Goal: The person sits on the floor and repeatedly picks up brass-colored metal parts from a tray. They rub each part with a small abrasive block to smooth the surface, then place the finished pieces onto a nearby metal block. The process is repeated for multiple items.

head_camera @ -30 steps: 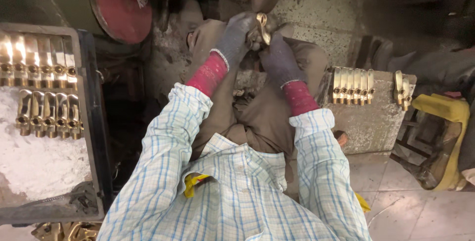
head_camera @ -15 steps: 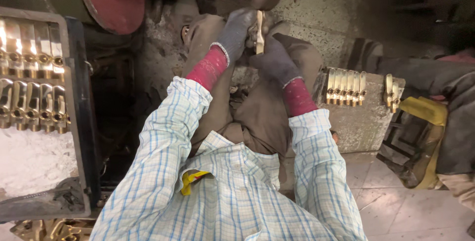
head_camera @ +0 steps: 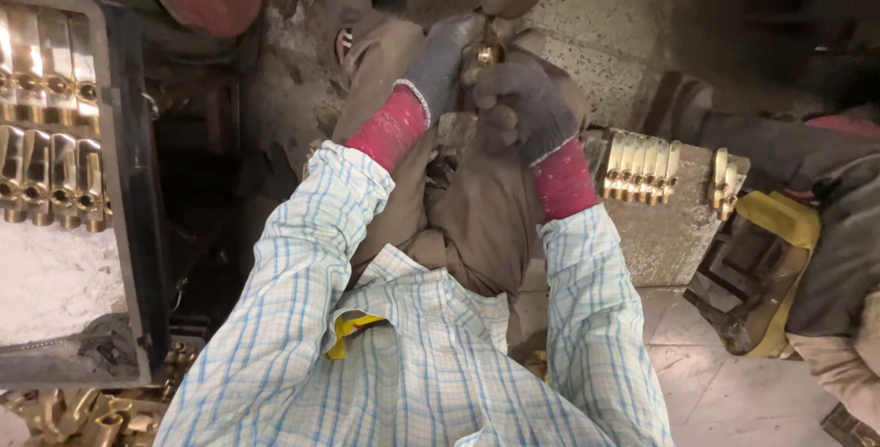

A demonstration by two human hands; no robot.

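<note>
Both of my hands wear grey gloves with red cuffs and meet above my knees. My left hand (head_camera: 438, 60) and my right hand (head_camera: 522, 103) together grip a small brass fitting (head_camera: 487, 51) between them; only its top shows between the fingers. My checked shirt sleeves and brown trousers (head_camera: 477, 218) fill the middle of the view.
A dark tray (head_camera: 137, 227) on the left holds rows of brass fittings (head_camera: 50, 176) above white powder. A concrete block (head_camera: 655, 236) at right carries a row of brass pieces (head_camera: 642, 167). Another person's dark sleeve (head_camera: 788, 149) reaches in at far right. Loose brass parts (head_camera: 73, 410) lie bottom left.
My hands have stayed together on the brass fitting, turning it slightly. The view has shifted a little, so the tray sits further left.
</note>
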